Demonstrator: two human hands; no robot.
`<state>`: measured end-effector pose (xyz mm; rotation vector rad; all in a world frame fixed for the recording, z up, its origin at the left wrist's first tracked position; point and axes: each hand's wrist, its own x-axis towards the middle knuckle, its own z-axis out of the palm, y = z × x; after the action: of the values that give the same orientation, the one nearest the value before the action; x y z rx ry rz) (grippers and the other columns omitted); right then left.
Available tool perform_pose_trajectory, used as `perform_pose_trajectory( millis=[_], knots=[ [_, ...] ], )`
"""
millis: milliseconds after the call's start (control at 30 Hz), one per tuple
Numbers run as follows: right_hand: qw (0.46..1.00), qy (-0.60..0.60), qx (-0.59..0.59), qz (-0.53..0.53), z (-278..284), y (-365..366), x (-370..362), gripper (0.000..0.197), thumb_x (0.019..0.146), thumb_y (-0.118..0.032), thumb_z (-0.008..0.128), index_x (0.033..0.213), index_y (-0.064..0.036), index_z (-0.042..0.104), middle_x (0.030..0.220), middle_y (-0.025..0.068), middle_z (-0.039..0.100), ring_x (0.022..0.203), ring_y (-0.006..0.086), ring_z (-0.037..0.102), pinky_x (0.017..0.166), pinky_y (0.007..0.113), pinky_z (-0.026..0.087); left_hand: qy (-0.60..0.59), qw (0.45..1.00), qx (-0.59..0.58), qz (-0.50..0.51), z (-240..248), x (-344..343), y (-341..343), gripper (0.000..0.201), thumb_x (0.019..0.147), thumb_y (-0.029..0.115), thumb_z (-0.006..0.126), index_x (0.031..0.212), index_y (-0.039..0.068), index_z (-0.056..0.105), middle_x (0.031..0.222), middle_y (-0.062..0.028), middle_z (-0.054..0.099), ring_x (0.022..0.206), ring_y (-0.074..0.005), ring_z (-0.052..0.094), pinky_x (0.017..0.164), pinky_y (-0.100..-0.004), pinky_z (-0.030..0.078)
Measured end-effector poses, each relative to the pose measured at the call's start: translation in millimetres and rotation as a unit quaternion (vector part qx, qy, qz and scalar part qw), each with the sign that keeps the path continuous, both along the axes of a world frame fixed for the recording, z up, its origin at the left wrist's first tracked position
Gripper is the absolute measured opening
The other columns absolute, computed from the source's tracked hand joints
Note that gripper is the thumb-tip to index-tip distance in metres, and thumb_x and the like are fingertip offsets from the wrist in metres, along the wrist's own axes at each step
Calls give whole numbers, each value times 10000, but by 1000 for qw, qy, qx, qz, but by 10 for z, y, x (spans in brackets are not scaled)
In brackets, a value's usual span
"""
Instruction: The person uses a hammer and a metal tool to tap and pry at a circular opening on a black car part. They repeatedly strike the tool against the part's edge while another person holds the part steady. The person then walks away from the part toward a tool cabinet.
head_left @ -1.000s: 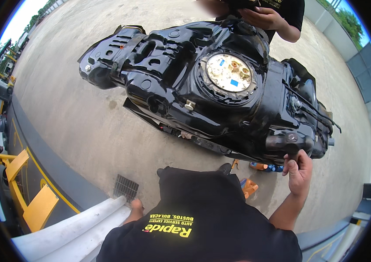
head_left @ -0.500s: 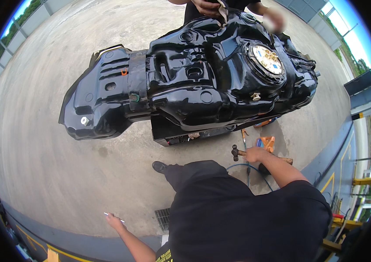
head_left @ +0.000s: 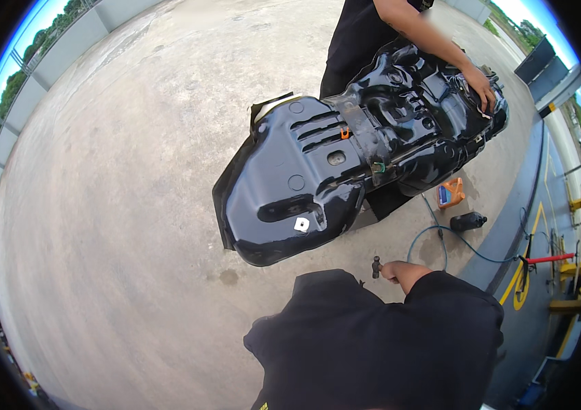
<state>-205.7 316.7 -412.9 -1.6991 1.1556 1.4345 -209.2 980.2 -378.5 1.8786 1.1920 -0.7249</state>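
My right hand (head_left: 391,272) is closed around a hammer (head_left: 376,267), whose dark ball-peen head points away from me. The handle is mostly hidden by my hand and forearm. My left hand is out of the picture. Ahead of me lies a large glossy black fuel tank (head_left: 256,184), its broad end nearest. A pale square fitting (head_left: 302,224) sits on that end, and an orange clip (head_left: 345,134) shows beside the grey strap (head_left: 358,133). The hammer is apart from the tank. A co-worker's hand (head_left: 479,89) presses on the tank's far right part, perhaps with a small cloth under the fingers.
An orange jug (head_left: 450,193) and a black bottle (head_left: 468,221) stand on the concrete floor (head_left: 119,225) to the right of the tank. A blue hose (head_left: 417,236) curls near them. Further right are a red handle (head_left: 551,258) and yellow floor lines (head_left: 543,236).
My view has turned, bringing the tank's broad end nearer the middle. My left hand, which held a thin white stick, has left the picture. The co-worker's arm now reaches across the tank.
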Motion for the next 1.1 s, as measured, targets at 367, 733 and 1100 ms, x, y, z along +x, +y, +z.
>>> perform_pose_trajectory(
  millis=[367, 733, 1100],
  knots=[
    [958, -14, -23, -287, 22, 3389, 1624, 458, 1086, -400, 384, 929, -28, 601, 665, 88, 531, 509, 227, 488, 482, 415, 433, -157, 973, 79, -150, -88, 4611, 2751, 386, 976, 325, 513, 1004, -41, 632, 971, -190, 650, 855, -307, 645, 702, -433, 504],
    [915, 39, 73, -394, -707, 4555, 3323, 271, 1025, -197, 431, 1155, -74, 635, 798, 99, 585, 619, 202, 556, 541, 382, 468, -268, 869, 60, -412, 103, 10365, 908, 365, 912, 336, 579, 928, -13, 684, 925, -189, 699, 852, -290, 692, 709, -410, 527],
    [781, -82, -69, -615, -667, 3861, 5287, 363, 894, -3, 427, 1228, 10, 568, 773, 193, 661, 559, 286, 637, 481, 463, 513, -48, 711, -96, -695, -266, 11652, -3646, 284, 892, 258, 611, 919, -18, 673, 863, -170, 689, 840, -281, 689, 723, -415, 540]
  ],
)
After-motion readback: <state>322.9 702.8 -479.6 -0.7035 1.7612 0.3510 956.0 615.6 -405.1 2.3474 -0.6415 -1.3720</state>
